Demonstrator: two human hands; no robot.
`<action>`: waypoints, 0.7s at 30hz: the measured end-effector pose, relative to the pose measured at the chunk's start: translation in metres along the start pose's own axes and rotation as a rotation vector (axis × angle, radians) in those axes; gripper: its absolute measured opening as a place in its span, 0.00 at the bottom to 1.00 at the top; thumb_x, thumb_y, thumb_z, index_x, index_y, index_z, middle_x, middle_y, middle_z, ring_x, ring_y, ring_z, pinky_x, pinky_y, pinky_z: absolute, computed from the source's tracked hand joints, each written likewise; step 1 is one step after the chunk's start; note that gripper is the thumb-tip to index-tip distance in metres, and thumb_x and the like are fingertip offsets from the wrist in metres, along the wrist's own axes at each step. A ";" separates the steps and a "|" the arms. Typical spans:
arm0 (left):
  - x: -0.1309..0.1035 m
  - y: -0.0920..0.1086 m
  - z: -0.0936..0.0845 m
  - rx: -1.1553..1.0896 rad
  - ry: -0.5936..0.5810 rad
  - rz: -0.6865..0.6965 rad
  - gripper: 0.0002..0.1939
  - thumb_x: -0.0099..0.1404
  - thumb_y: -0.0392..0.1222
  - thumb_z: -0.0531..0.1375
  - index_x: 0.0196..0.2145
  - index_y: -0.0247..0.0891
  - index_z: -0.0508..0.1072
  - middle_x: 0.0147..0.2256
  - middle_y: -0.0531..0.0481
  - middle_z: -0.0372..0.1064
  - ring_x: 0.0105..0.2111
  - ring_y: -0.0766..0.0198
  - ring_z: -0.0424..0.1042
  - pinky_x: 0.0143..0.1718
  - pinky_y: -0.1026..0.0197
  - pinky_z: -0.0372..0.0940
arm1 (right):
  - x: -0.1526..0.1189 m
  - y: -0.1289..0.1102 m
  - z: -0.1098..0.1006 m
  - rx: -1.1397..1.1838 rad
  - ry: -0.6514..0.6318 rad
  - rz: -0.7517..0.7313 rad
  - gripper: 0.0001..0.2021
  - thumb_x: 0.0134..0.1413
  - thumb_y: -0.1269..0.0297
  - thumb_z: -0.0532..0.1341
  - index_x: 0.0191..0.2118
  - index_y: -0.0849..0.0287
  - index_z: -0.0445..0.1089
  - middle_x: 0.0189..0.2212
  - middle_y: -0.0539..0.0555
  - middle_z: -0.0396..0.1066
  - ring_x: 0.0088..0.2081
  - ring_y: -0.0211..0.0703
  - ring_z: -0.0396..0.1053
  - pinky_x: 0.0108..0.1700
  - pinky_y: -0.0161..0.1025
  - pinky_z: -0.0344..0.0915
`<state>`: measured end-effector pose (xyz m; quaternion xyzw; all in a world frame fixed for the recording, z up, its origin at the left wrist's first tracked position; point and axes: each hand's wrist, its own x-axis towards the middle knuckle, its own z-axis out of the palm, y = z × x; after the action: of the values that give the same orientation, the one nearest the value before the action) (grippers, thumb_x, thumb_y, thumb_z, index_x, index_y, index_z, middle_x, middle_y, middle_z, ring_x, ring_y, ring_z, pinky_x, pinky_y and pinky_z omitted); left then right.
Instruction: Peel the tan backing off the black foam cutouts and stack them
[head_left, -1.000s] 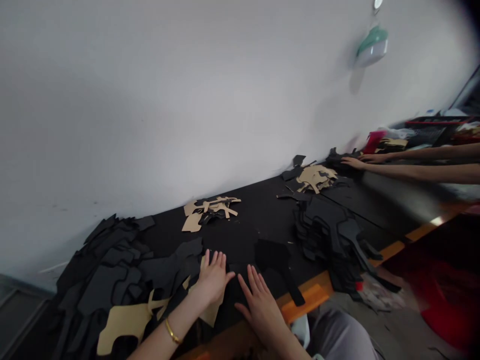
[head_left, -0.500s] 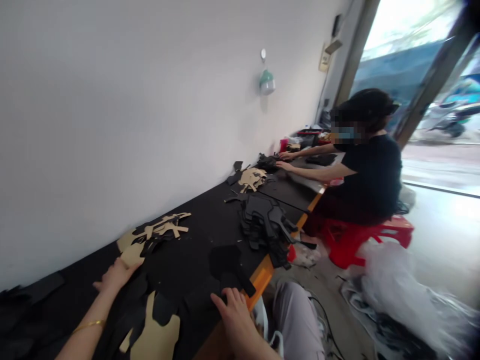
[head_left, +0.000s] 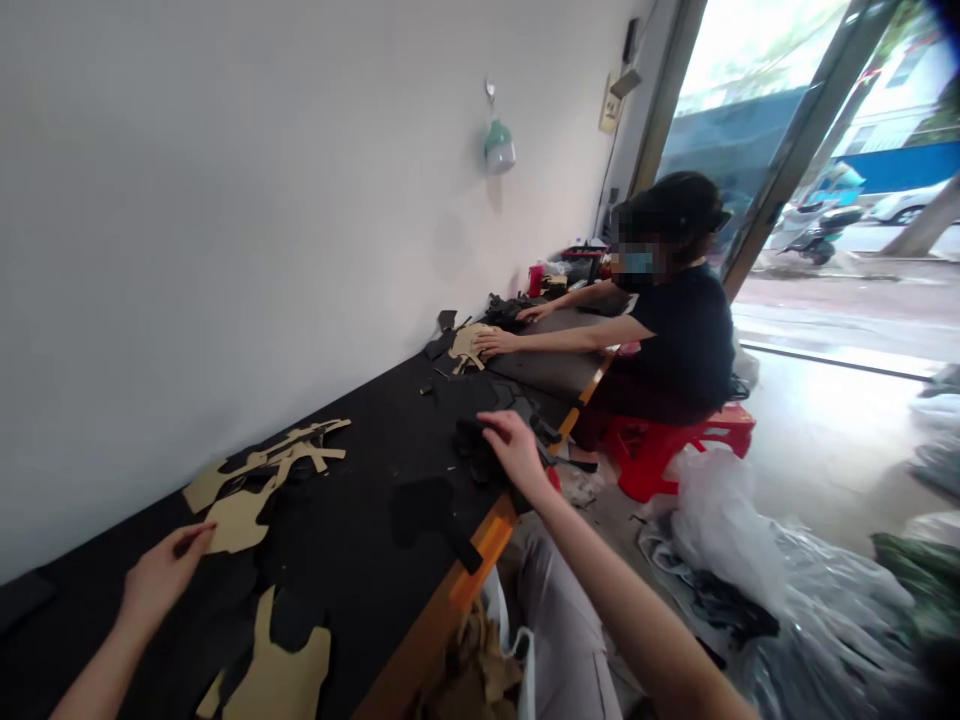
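My left hand (head_left: 166,568) pinches the edge of a tan cut-out piece (head_left: 238,520) at the left of the black table (head_left: 352,560). Behind that piece lie narrow tan scraps (head_left: 300,450) along the wall. My right hand (head_left: 514,450) has its fingers closed on a dark piece at the stack of black cut-outs (head_left: 480,455) near the table's orange edge. A flat black piece (head_left: 427,510) with a long arm lies between my hands. Nearer to me rests a larger tan cut-out (head_left: 281,665).
A person (head_left: 675,320) in black sits on a red stool (head_left: 645,460) at the far right, one hand on a tan pile (head_left: 466,347). Clear plastic bags (head_left: 735,520) cover the floor. A bag of tan scraps (head_left: 480,660) hangs beside my leg.
My right hand has moved forward from the table's edge to the black stack. My left hand now pinches the tan piece. The other person's near hand has moved onto the tan pile. The view has shifted right.
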<state>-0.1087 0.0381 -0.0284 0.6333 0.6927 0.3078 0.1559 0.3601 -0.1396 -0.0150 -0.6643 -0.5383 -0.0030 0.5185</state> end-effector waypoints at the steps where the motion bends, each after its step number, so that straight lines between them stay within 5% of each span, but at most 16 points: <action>1: -0.005 0.003 -0.003 -0.033 -0.027 -0.036 0.07 0.45 0.51 0.59 0.22 0.49 0.73 0.19 0.57 0.72 0.30 0.52 0.71 0.31 0.59 0.62 | 0.018 0.012 -0.006 -0.029 0.016 0.017 0.15 0.54 0.72 0.54 0.45 0.59 0.72 0.40 0.58 0.69 0.41 0.43 0.68 0.45 0.41 0.66; 4: -0.020 0.012 -0.010 -0.325 -0.134 -0.157 0.10 0.44 0.50 0.58 0.23 0.46 0.74 0.25 0.53 0.75 0.34 0.53 0.72 0.33 0.59 0.64 | 0.045 0.036 -0.011 -0.122 0.027 0.031 0.13 0.52 0.69 0.57 0.43 0.62 0.73 0.45 0.63 0.67 0.49 0.53 0.65 0.52 0.51 0.61; 7: -0.034 0.018 -0.018 -0.403 -0.201 -0.126 0.15 0.39 0.48 0.61 0.28 0.44 0.76 0.27 0.51 0.76 0.35 0.54 0.73 0.34 0.61 0.64 | 0.034 0.038 0.002 -0.195 0.014 -0.020 0.13 0.53 0.67 0.58 0.45 0.59 0.73 0.56 0.62 0.58 0.61 0.57 0.50 0.60 0.57 0.49; 9: -0.042 0.023 -0.024 -0.158 -0.142 -0.047 0.20 0.39 0.50 0.63 0.33 0.44 0.76 0.28 0.51 0.76 0.37 0.52 0.72 0.35 0.61 0.63 | 0.019 0.035 0.013 -0.258 -0.002 -0.069 0.14 0.55 0.66 0.56 0.47 0.59 0.72 0.59 0.62 0.56 0.62 0.56 0.47 0.61 0.56 0.48; 13: -0.054 0.027 -0.038 0.164 0.107 0.088 0.22 0.47 0.57 0.57 0.33 0.39 0.75 0.35 0.47 0.74 0.36 0.53 0.71 0.38 0.58 0.63 | 0.013 0.036 0.024 -0.309 -0.022 -0.060 0.18 0.56 0.69 0.51 0.50 0.67 0.69 0.50 0.68 0.65 0.54 0.55 0.60 0.56 0.52 0.57; 17: -0.066 0.026 -0.052 0.108 0.394 0.163 0.20 0.48 0.58 0.56 0.28 0.37 0.71 0.35 0.48 0.70 0.33 0.59 0.68 0.43 0.55 0.63 | 0.039 0.048 0.014 -0.281 -0.020 -0.007 0.21 0.58 0.69 0.46 0.54 0.64 0.65 0.42 0.62 0.70 0.44 0.48 0.67 0.50 0.46 0.63; 21: -0.082 0.034 -0.054 -0.374 0.339 -0.008 0.15 0.48 0.53 0.61 0.29 0.40 0.70 0.29 0.54 0.70 0.31 0.61 0.69 0.39 0.54 0.66 | 0.061 0.061 0.001 -0.318 -0.009 0.077 0.25 0.55 0.70 0.49 0.60 0.64 0.57 0.42 0.62 0.70 0.42 0.49 0.67 0.47 0.46 0.64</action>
<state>-0.1030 -0.0536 0.0199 0.5301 0.6424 0.5318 0.1532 0.4289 -0.0884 -0.0225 -0.7582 -0.5074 -0.0653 0.4042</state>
